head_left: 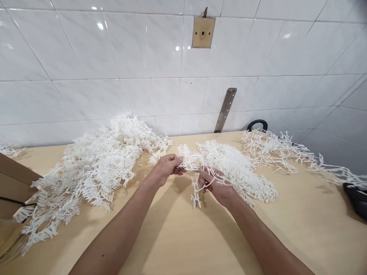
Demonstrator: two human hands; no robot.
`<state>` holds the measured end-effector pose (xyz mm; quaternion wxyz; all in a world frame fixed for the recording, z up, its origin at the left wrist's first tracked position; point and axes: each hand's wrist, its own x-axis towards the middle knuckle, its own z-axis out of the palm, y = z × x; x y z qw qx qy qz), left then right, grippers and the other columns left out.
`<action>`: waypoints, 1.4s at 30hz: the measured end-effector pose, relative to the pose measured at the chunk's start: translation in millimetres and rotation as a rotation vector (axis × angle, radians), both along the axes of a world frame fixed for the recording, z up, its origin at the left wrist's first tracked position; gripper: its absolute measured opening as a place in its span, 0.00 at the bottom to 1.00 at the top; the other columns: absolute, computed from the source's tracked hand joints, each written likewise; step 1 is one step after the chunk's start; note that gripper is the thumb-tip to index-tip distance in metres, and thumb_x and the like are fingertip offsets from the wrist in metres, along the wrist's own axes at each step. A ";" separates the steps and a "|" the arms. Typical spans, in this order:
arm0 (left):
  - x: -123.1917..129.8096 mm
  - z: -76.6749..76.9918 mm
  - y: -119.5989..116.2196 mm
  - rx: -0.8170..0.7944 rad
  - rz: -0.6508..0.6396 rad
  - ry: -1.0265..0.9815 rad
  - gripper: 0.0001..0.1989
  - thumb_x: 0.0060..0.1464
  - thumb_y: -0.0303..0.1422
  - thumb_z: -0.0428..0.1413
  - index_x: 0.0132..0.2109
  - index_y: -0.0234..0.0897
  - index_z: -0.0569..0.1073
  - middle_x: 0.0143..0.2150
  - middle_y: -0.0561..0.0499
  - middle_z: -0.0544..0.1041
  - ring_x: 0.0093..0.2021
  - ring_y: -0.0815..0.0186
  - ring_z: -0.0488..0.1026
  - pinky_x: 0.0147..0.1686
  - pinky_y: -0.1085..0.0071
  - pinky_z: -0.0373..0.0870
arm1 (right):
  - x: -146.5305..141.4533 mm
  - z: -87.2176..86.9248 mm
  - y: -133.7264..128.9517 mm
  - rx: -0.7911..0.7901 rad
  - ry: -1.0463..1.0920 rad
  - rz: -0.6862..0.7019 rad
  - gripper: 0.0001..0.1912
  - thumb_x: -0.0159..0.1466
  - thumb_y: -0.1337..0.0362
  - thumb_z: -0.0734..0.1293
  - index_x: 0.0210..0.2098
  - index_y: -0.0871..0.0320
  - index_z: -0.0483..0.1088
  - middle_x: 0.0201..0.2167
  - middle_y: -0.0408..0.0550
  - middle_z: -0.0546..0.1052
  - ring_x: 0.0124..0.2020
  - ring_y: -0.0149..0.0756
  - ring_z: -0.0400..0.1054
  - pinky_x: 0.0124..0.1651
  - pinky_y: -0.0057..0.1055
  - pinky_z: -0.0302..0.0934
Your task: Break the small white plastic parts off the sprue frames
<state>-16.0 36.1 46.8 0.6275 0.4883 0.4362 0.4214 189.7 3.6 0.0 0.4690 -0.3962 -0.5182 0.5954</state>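
Between my two hands, above the middle of the table, is a white branching plastic sprig (pixel 196 187). My left hand (pixel 169 168) pinches small white tips at its left end. The fingers of my right hand (pixel 213 183) are closed around its stem, and thin branches hang below and across that hand. Just behind my right hand lies a flat heap of white sprigs (pixel 229 160). A taller, fluffier pile of white sprigs (pixel 106 156) spreads over the table to the left of my left hand.
Thicker bare white branches (pixel 275 151) trail along the right side, near a black ring-shaped handle (pixel 257 124). A black object (pixel 355 200) sits at the right edge. A cardboard box (pixel 17 179) stands at the left. A metal strip (pixel 225 110) leans on the tiled wall (pixel 129 49) behind the table (pixel 177 236).
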 end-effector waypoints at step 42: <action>-2.7 -24.3 17.9 0.201 0.454 0.150 0.07 0.46 0.21 0.53 0.33 0.36 0.68 0.23 0.57 0.70 0.22 0.73 0.71 0.27 0.74 0.74 | -31.4 -8.8 -25.5 -0.008 -0.396 0.254 0.24 0.65 0.42 0.62 0.44 0.55 0.74 0.24 0.43 0.73 0.16 0.30 0.64 0.19 0.28 0.61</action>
